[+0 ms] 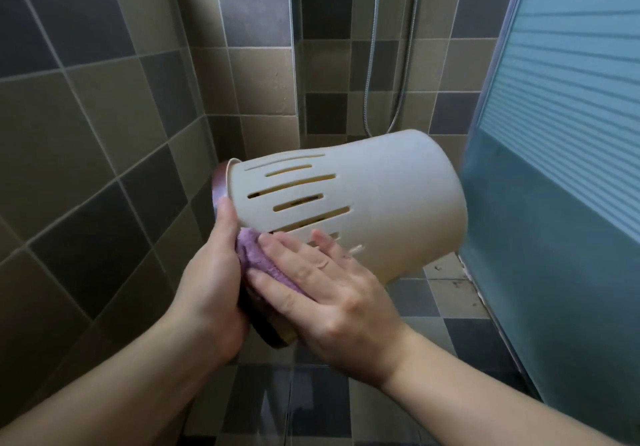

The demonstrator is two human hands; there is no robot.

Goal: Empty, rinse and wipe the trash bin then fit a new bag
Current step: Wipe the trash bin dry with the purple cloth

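Lying on its side in mid-air at the centre of the head view, the beige trash bin (363,199) points its closed base toward three o'clock and its open rim toward nine o'clock, with rows of long slots running along the wall that faces the camera. At about eight o'clock from the bin's middle, the left hand (211,282) grips the rim end, thumb laid up along the edge and fingers curled out of sight behind it. Just beside it, the right hand (322,286) lies with straight, slightly spread fingers pressing a purple cloth (249,255) flat against the lower slotted wall; the cloth bunches between the two hands. A darker brownish ring shows at the bin's mouth, though what it is cannot be told. Behind, at twelve o'clock, a shower hose (398,74) hangs against the tiled wall (86,133), and a frosted glass door (561,133) stands at three o'clock.
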